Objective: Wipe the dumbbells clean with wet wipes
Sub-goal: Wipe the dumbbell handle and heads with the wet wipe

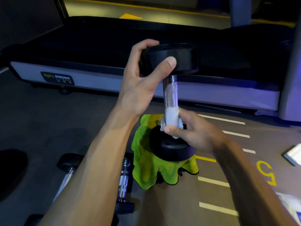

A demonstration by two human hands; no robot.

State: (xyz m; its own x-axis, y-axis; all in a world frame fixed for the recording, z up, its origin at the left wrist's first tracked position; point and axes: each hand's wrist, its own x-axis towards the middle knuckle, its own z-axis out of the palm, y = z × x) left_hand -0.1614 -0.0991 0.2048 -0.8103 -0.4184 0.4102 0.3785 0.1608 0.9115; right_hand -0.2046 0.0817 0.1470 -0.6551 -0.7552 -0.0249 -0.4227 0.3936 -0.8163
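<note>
Black-ended dumbbell point(170, 95), frame centre, stood upright: left hand point(143, 82) fingers clamped on top end to steady, right hand point(192, 132) fingers pinching wet wipe point(171, 119) around handle.

A black-headed dumbbell point(170, 93) with a knurled chrome handle stands upright, its lower head on a lime-green cloth point(151, 170). A white wet wipe point(171, 119) wraps the handle's lower end (slightly blurred). Two more dumbbells point(123, 180) lie on the floor, lower left.
</note>
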